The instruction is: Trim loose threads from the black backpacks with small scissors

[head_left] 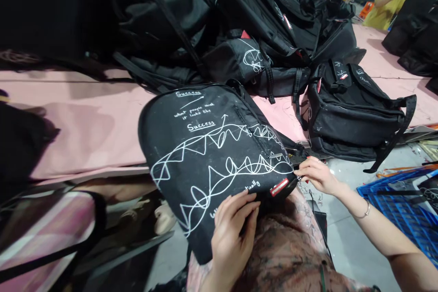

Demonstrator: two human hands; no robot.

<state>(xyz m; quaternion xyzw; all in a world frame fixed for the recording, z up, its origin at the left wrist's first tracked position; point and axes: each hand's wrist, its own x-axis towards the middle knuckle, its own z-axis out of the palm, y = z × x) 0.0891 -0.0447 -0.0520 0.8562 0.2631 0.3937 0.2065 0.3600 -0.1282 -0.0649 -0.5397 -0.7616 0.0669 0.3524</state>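
A black backpack (205, 155) lies slanted across the pink table edge and my lap, its front printed with white lettering and looping lines. A small red label (279, 187) sits near its bottom edge. My left hand (234, 228) is closed on the near bottom edge, fingers bent together over the fabric. At the bag's right corner, my right hand (316, 177) is closed in a pinch. A tiny object or bit of the bag is between its fingertips, too small to make out. The bag's underside is hidden.
Several black bags (267, 9) are heaped behind on the pink table (92, 123). Another black backpack (356, 109) lies at the right. A blue plastic crate (393, 205) stands on the floor at right. A person in a yellow top (386, 7) is at the far right.
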